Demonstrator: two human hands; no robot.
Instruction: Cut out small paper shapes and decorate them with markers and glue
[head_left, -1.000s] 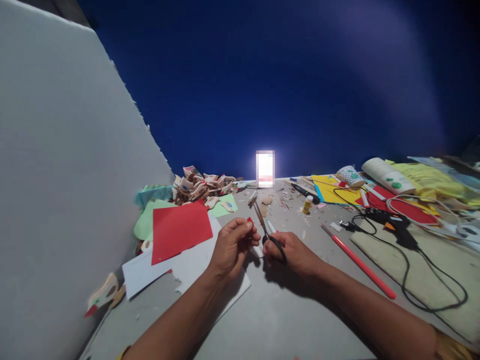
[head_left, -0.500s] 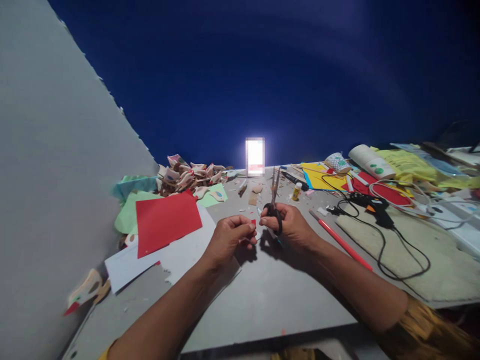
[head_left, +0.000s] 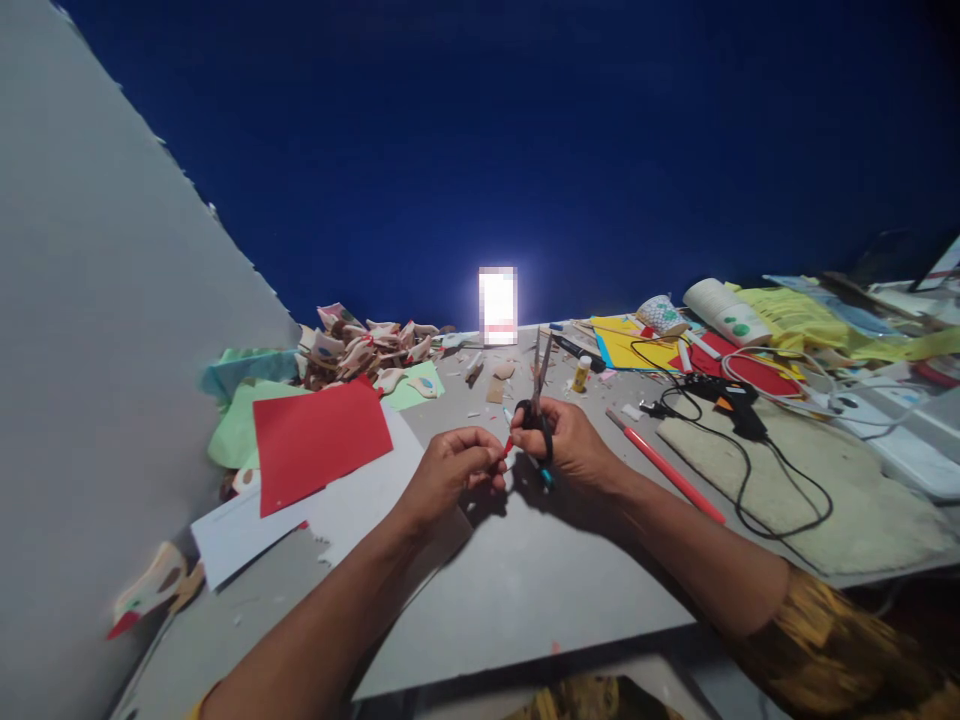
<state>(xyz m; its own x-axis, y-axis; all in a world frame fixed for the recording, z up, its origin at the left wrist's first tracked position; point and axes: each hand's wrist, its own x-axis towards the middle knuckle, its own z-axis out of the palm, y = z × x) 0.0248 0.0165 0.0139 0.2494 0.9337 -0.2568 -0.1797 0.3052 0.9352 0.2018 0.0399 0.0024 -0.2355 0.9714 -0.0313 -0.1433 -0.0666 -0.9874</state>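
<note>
Between the fingertips of my left hand [head_left: 465, 462] is a small red paper piece [head_left: 508, 446], pinched over the table. My right hand [head_left: 574, 445] grips black-handled scissors [head_left: 541, 385], their blades pointing up and away and slightly apart. The right fingertips come up close to the red piece; whether they touch it I cannot tell. To the left lies a red sheet [head_left: 322, 445], resting on white paper [head_left: 367, 490]. Beyond the hands sits a small brown cardboard scrap [head_left: 496, 386].
At the back left is a heap of bird-shaped cutouts [head_left: 360, 350]. On the right lie a red-handled tool [head_left: 667, 465], a black glue gun [head_left: 739, 410] with its cord, and a pale mat [head_left: 847, 510]. A glue stick [head_left: 581, 374] stands behind my right hand.
My right hand has come nearer to my left, so its fingertips now meet or nearly meet the red piece. The red piece looks turned. The whole view has shifted slightly.
</note>
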